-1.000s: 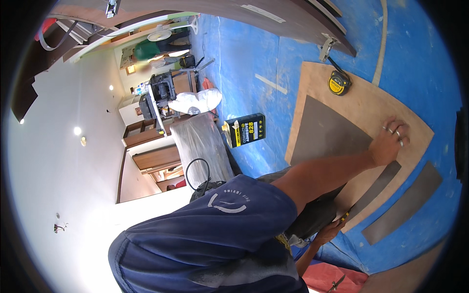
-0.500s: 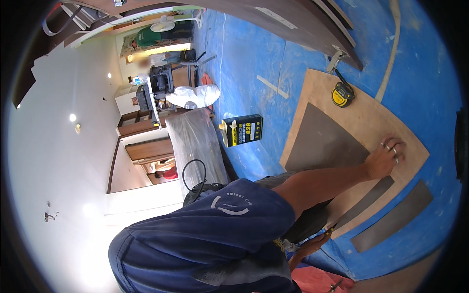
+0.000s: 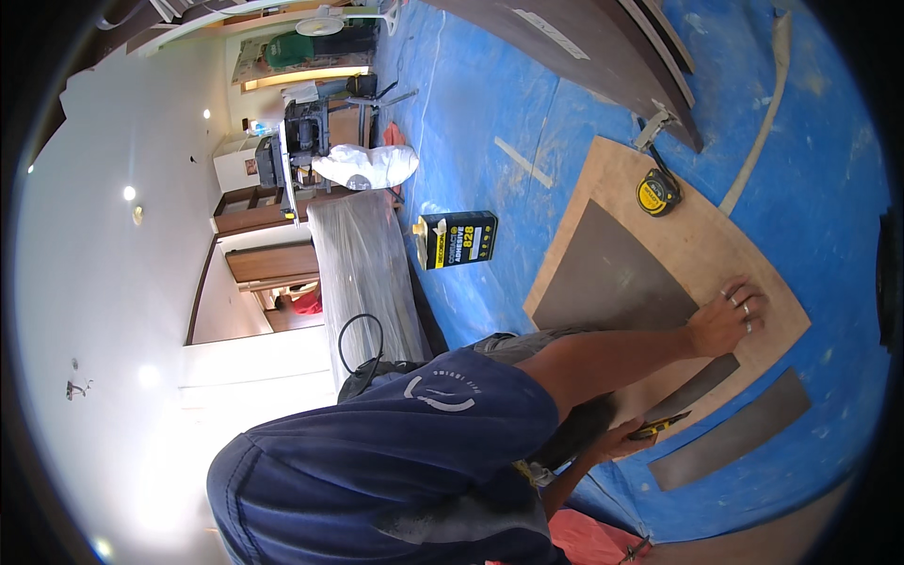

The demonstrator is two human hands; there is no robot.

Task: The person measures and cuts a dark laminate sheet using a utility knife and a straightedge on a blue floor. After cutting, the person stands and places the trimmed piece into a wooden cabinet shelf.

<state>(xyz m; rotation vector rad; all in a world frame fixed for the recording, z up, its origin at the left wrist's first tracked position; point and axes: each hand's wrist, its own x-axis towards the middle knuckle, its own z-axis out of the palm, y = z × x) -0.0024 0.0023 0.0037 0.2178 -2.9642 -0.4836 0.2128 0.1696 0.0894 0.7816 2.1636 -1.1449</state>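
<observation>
My left hand [image 3: 730, 318], with rings on its fingers, rests palm down with fingers apart on a light wooden board [image 3: 692, 240] that has a curved edge. My right hand [image 3: 614, 443] grips a yellow-and-black utility knife [image 3: 659, 427], pointing over the board near its edge. A narrow dark brown strip [image 3: 704, 388] lies between the hands, partly hidden by my left wrist. Farther along, a larger dark brown sheet [image 3: 612, 273] lies on the board, partly covered by my left arm. A yellow-and-black tape measure [image 3: 657, 193] sits at the board's far end.
Blue sheeting [image 3: 527, 113] covers the floor. Beside the board lies a loose dark strip [image 3: 733, 431]. A black-and-yellow tin [image 3: 459, 240], a brown panel [image 3: 612, 56], wrapped furniture [image 3: 363, 273] and a white sack [image 3: 363, 168] stand around. People in green [image 3: 290, 49] and red [image 3: 307, 300] are farther off.
The view has shifted slightly, moving most things leftward in the picture. My right hand has come farther over the board, and more of the knife shows. My left hand stays on the board.
</observation>
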